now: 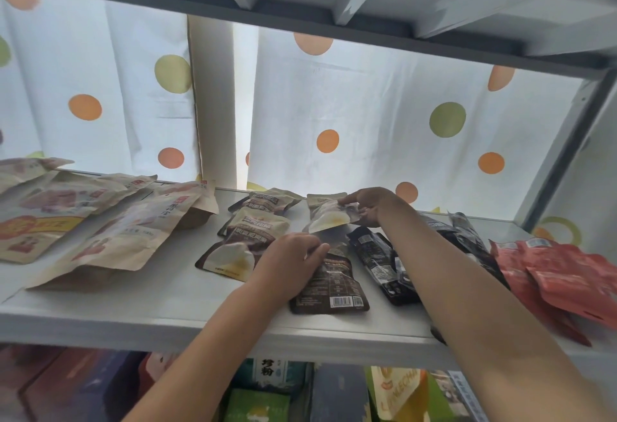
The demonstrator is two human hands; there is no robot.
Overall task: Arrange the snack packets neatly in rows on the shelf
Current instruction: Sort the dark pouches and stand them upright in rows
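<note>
Brown packets (253, 231) half-rowed; right hand (369, 206) pinches a pale packet (330, 218), left hand (293, 261) presses flat on another (334, 288); black packets (377, 258) and red packets (561, 274) remain jumbled.

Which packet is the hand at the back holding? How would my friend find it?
Look on the white shelf, in the middle row of brown packets. The right hand pinches the pale packet at the back, lifted and tilted; its neighbours lie flat.

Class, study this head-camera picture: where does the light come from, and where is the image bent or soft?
Head view: backlit through the dotted curtain, so packets look washed out; the big paper pouches at left are soft; the wide lens bends the shelf edge and upper frame.
</note>
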